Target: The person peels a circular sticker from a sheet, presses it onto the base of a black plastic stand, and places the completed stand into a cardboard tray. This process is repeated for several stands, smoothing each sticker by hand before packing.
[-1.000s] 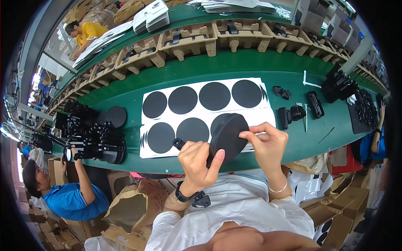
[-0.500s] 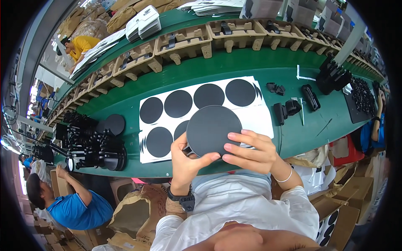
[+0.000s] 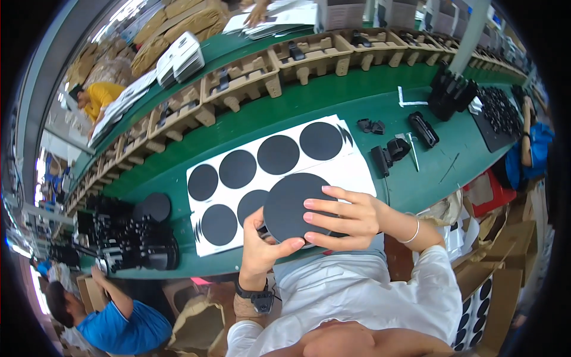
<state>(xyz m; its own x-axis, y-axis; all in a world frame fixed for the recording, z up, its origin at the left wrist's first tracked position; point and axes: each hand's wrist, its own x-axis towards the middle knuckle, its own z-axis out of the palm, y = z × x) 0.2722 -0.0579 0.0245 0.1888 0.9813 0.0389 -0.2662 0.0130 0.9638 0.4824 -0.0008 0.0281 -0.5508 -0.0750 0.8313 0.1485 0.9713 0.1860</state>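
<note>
Above the front edge of the bench I hold a round black disc-shaped base (image 3: pixel 288 205), its flat face turned up. My left hand (image 3: pixel 262 247) is closed around its left and lower rim, thumb along the edge; a dark part under the disc shows by the fingers. My right hand (image 3: pixel 348 220) lies across the right side of the face, fingers stretched and slightly spread. Behind the disc is a white sheet (image 3: pixel 357 169) with several round black stickers (image 3: pixel 278 154) on it, partly hidden by the disc and my hands.
Black stands (image 3: pixel 157 250) cluster on the bench's left. To the right lie a black clamp-like part (image 3: pixel 389 156), a screwdriver-like tool (image 3: pixel 413 152) and a pile of small black parts (image 3: pixel 505 113). Brown moulded trays (image 3: pixel 244 77) line the back. A person in blue (image 3: pixel 128 324) sits at left.
My right hand has slid a little left over the disc's face, its fingers covering more of it. The whole view has shifted and tilted slightly; the left hand keeps its grip.
</note>
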